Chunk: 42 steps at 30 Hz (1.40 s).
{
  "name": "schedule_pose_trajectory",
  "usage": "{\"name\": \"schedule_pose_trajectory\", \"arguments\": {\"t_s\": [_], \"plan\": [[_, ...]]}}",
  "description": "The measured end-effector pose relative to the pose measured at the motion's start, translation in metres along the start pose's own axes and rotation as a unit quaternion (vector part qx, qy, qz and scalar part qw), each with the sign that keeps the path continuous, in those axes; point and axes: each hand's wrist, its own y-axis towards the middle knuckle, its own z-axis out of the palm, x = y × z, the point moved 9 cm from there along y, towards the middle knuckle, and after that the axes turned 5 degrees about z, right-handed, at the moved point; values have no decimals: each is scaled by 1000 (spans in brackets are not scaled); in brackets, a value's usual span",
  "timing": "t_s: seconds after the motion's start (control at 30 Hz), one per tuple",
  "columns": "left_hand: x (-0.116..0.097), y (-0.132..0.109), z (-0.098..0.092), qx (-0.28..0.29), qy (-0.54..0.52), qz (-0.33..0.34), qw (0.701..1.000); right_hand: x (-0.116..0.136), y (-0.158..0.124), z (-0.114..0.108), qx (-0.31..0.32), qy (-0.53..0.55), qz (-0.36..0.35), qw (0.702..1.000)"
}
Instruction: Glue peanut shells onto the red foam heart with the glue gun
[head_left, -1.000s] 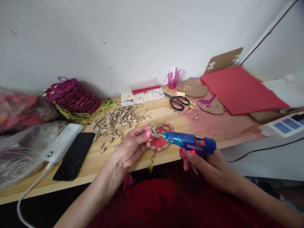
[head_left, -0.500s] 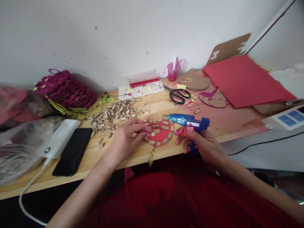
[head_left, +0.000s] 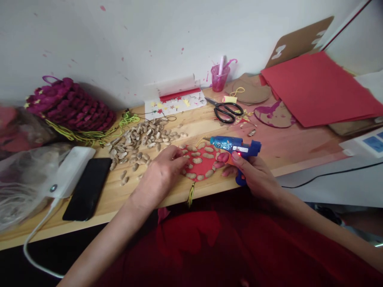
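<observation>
A red round piece (head_left: 201, 167) ringed with peanut shells lies near the front edge of the wooden table (head_left: 191, 131), a yellow tassel hanging from it over the edge. My left hand (head_left: 163, 173) rests on its left side, fingers bent and pressed down on the shells there; whether they pinch one is hidden. My right hand (head_left: 249, 173) grips a blue glue gun (head_left: 235, 145) with a lit red lamp. Its nozzle points left over the upper right of the red piece.
A heap of loose peanut shells (head_left: 140, 141) lies left of the piece. Black scissors (head_left: 226, 111), a pink cup (head_left: 220, 75), red paper sheets (head_left: 317, 87) and cardboard discs sit behind. A black phone (head_left: 88, 187), a white power bank (head_left: 70, 169) and a purple woven basket (head_left: 72, 107) are at left.
My left hand brought a shell down from the gun's nozzle onto the red piece's left side. The glue gun drew back to the right, then settled by the piece's upper right.
</observation>
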Motion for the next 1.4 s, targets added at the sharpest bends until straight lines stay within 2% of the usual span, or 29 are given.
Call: {"name": "schedule_pose_trajectory", "arguments": {"t_s": [0.5,0.8,1.17,1.23,1.4], "plan": [[-2,4,3,45,8,-20,999,4,-2,0,3,-44,-2,999],[-3,5,2,42,13,-9,999,5,-2,0,-4,-69,4,998],[-4,5,3,47,15,-18,999,5,-3,1,3,-49,-1,999],[-3,5,1,35,1,-13,999,4,-2,0,1,-48,0,999],[6,2,-15,-35,-40,-32,998,-1,-2,-1,0,-43,9,999]]}}
